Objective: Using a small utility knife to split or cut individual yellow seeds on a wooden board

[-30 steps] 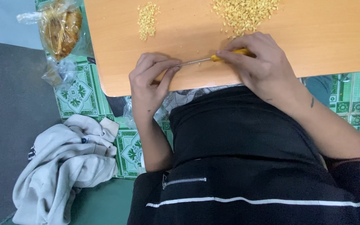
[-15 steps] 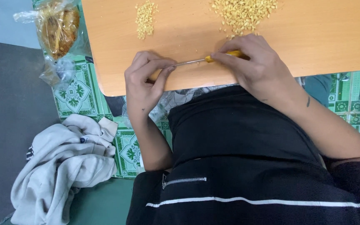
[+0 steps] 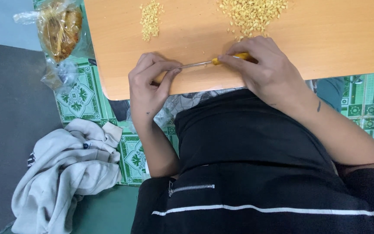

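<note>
Screwdriver is lying flat on the board, near its front edge, yellow handle toward the right hand, thin metal shaft running toward the left hand. Right hand is gripping the handle, fingers curled over it and covering most of it; only a bit of yellow is showing either side of the fingertips. Left hand is sitting at the board's front edge, fingers bunched together, thumb and forefinger pinching down at the shaft tip; whatever is sitting under the tip is too small and too hidden to tell. Both hands are resting on the board. Farther back on the board, a small pile of pale yellow bits is lying behind the left hand, and a larger pile of the same is lying just behind the right hand, with a few loose bits trailing toward the knuckles. Off the board's left edge, a clear bag with brownish contents is sitting on a green patterned mat. Below the board's left corner, a crumpled pale hoodie is lying partly on the mat. The person's black clothing is filling the space below the board's front edge.
</note>
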